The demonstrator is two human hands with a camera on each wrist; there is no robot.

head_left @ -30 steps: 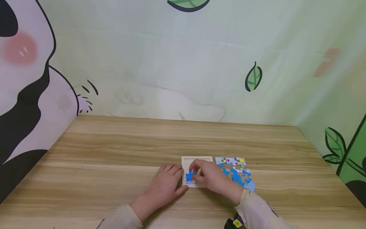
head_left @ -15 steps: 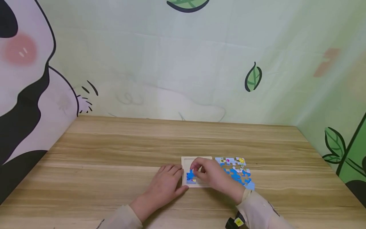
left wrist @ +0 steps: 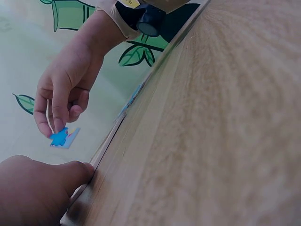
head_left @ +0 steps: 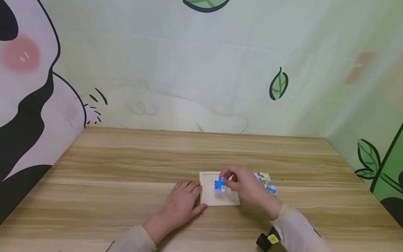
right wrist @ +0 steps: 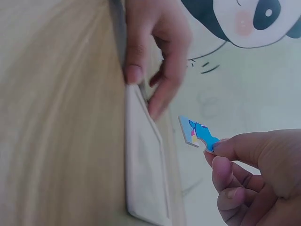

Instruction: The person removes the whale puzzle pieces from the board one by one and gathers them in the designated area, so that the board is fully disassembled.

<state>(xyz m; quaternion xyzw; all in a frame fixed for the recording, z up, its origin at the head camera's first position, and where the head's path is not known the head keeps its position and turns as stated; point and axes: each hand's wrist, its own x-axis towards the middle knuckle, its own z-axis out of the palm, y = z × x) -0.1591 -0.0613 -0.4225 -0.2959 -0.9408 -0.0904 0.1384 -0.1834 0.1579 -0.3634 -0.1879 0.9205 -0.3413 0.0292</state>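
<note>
Between thumb and fingertip my right hand pinches a blue jigsaw puzzle piece by its edge. In the right wrist view the puzzle piece is held up clear of the shallow wooden puzzle tray. From the head, the bare pale bed of the puzzle tray shows beneath it. My left hand lies on the table at the tray's left side, thumb and fingers touching its frame. The left wrist view also has the right hand above the tray's edge.
More puzzle pieces lie right of the tray, partly hidden behind the right hand and forearm. A black wrist camera sits at the right sleeve. The wooden table meets a printed wall at the back.
My right hand has lifted the puzzle piece from the tray's lower left and carried it up and to the right. The left hand stays in place.
</note>
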